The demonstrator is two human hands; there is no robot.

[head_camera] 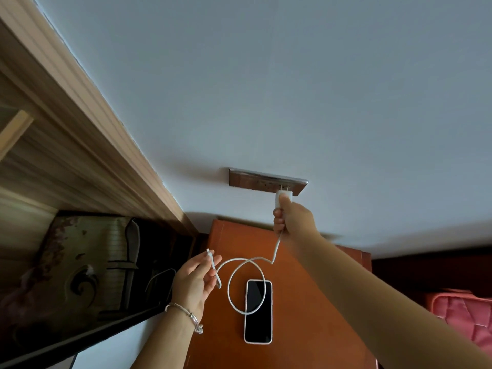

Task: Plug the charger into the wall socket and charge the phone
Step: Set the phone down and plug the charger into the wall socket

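The right hand point(291, 217) is wrapped tight around the white charger point(284, 196) and holds it up at the wall socket point(255, 179). The socket is a long brown plate on the pale wall point(266, 89). The charger's 2 metal pins touch the plate near its right end, and part of each pin shows (so it is not pushed all the way in).

A white cable point(239, 265) comes out from under the right hand. It drops down, makes 1 big loop, and runs over to the left hand point(195, 280). The loop hangs over the top part of the phone point(258, 311).

The left hand is held palm up, low and to the left. Its fingers are curled loosely around the cable near its end. The small plug point(208, 252) at the tip of the cable sticks up past the fingers. It is well apart from the phone. A thin silver bracelet point(186, 314) sits on the left wrist.

The phone lies flat on the orange-brown table point(306, 315), screen up and dark. It has a white edge. A wooden frame point(80, 134) runs along the left side of the wall.
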